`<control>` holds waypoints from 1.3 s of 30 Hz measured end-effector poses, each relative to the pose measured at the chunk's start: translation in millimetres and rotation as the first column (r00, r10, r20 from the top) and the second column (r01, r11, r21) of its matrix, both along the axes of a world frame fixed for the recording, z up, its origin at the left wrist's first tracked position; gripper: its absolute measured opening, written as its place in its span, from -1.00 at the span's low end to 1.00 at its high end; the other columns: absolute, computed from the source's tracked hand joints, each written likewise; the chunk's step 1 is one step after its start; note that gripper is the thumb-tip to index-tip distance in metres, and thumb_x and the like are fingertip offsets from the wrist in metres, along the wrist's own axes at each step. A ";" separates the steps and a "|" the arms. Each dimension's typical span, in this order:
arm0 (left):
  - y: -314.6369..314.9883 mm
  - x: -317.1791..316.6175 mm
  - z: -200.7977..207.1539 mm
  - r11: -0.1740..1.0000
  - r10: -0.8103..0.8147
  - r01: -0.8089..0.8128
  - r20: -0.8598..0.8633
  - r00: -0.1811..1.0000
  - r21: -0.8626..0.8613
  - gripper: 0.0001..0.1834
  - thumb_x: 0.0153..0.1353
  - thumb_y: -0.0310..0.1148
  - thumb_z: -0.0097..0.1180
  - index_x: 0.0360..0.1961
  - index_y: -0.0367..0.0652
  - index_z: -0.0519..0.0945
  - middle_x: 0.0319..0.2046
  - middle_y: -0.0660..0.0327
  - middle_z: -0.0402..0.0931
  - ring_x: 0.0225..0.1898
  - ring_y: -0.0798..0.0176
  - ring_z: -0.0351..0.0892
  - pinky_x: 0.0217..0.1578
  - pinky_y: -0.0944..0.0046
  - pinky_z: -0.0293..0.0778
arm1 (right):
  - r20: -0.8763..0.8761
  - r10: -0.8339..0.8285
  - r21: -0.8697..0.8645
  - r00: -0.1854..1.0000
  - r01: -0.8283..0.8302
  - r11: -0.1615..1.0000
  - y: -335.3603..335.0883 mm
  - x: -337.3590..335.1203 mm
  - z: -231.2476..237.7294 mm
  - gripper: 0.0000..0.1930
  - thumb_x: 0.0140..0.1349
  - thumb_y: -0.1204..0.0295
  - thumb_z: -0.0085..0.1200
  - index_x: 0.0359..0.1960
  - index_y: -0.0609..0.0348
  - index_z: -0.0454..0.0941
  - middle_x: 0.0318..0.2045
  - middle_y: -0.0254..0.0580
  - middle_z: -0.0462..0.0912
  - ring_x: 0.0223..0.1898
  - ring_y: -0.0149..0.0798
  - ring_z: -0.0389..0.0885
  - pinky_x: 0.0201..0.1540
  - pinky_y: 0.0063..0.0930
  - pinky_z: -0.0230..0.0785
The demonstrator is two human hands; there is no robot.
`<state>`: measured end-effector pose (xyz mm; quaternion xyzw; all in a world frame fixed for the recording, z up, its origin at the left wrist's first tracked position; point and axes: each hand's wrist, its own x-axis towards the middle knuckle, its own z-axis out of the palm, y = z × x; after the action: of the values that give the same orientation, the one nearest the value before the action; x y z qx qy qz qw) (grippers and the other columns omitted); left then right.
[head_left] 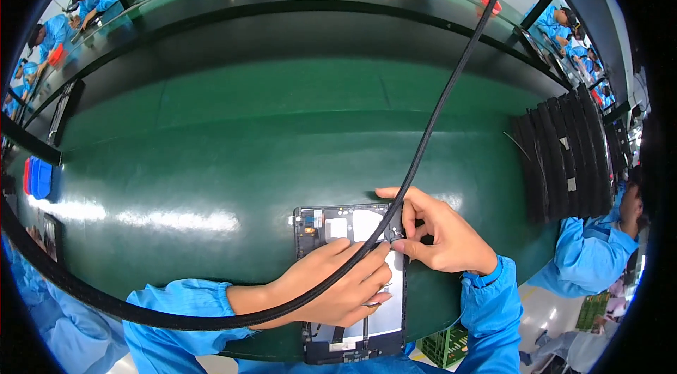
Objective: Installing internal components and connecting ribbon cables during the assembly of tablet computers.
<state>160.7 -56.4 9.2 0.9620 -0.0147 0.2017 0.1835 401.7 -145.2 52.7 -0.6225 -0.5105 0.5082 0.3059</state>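
Observation:
A tablet with its inside exposed (pixel 356 344) lies on the green bench close to me, its dark frame around pale panels and small parts. My left hand (pixel 335 282) rests across its middle, fingers bent toward the right edge. A small shiny piece shows by the left thumb, too little of it to name. At the tablet's upper right edge, my right hand (pixel 441 233) has thumb and a finger pinched together, with the index finger stretched out over the top corner. What the pinch holds, if anything, is too small to make out.
A thick black cable (pixel 444 95) arcs across the view in front of the bench (pixel 282 148). Black padded trays (pixel 564 155) stand in a row at right. Blue and red bins (pixel 39 178) sit at far left. People in blue work clothes (pixel 596 254) are around.

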 end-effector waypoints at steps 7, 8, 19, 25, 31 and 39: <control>2.0 2.2 -1.8 0.999 -0.022 0.024 0.044 0.999 -0.035 -0.62 0.41 -0.06 0.28 -0.10 -0.20 0.62 0.00 -0.01 0.64 -0.08 0.11 0.64 -0.14 0.14 0.50 | -0.014 -0.055 -0.042 0.998 0.054 0.998 0.1 -4.2 -0.2 -0.19 0.24 0.74 0.28 0.56 0.03 0.41 -0.31 -0.40 0.37 -0.24 -0.48 0.46 -0.17 -0.54 0.58; 2.8 2.5 -1.8 0.999 -0.027 0.030 0.063 0.998 -0.044 -0.61 0.40 -0.06 0.29 -0.10 -0.21 0.63 -0.02 -0.01 0.64 -0.08 0.10 0.64 -0.14 0.13 0.50 | 0.015 -0.040 -0.044 0.999 0.041 0.998 1.9 -5.0 0.8 -0.18 0.22 0.77 0.27 0.56 0.09 0.41 -0.33 -0.43 0.33 -0.23 -0.50 0.45 -0.15 -0.55 0.59; 39.2 -36.4 0.1 0.971 0.149 -0.073 0.338 0.929 -0.228 -0.69 0.10 -0.42 0.27 -0.10 -0.23 0.70 -0.16 0.16 0.69 -0.22 0.05 0.53 -0.25 0.07 0.39 | 0.011 -0.098 0.046 0.995 0.097 0.994 0.8 -1.5 2.1 -0.40 0.20 0.60 0.41 0.33 0.14 0.63 -0.36 -0.40 0.45 -0.26 -0.50 0.46 -0.29 -0.57 0.40; 40.6 -88.2 -2.4 0.990 0.079 -0.039 0.307 0.949 -0.132 -0.73 -0.07 -0.44 0.22 -0.26 -0.18 0.71 -0.29 0.22 0.64 -0.33 0.11 0.53 -0.33 0.11 0.36 | 0.520 -0.076 0.672 0.851 -0.352 0.651 -4.3 -50.1 -7.9 -0.63 0.04 0.48 0.43 -0.04 -0.04 0.84 -0.14 -0.24 0.63 -0.02 -0.08 0.53 0.08 -0.17 0.39; 22.3 -114.5 -2.2 0.995 -0.091 0.099 0.289 0.953 -0.013 -0.70 0.00 -0.28 0.28 -0.26 -0.22 0.70 -0.33 0.21 0.55 -0.30 0.13 0.53 -0.29 0.15 0.44 | 0.561 0.236 0.466 0.793 -0.539 0.702 -9.6 -103.6 -11.2 -0.77 0.16 0.39 0.49 -0.13 -0.09 0.83 0.10 -0.14 0.61 0.20 0.12 0.48 0.23 -0.05 0.33; 8.8 -121.7 -8.3 0.980 -0.164 0.188 0.262 0.951 -0.068 -0.76 0.09 -0.26 0.31 -0.34 -0.22 0.69 -0.37 0.24 0.45 -0.25 0.13 0.47 -0.24 0.18 0.41 | 0.531 0.278 0.443 0.801 -0.542 0.714 -4.6 -105.3 -13.4 -0.80 0.07 0.46 0.51 -0.25 -0.01 0.80 0.08 -0.11 0.63 0.24 0.17 0.51 0.21 0.04 0.33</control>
<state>39.0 -47.6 0.9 0.9134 -0.1147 0.3069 0.2415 296.4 -149.8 39.3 -0.4626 -0.8212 0.2369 0.2356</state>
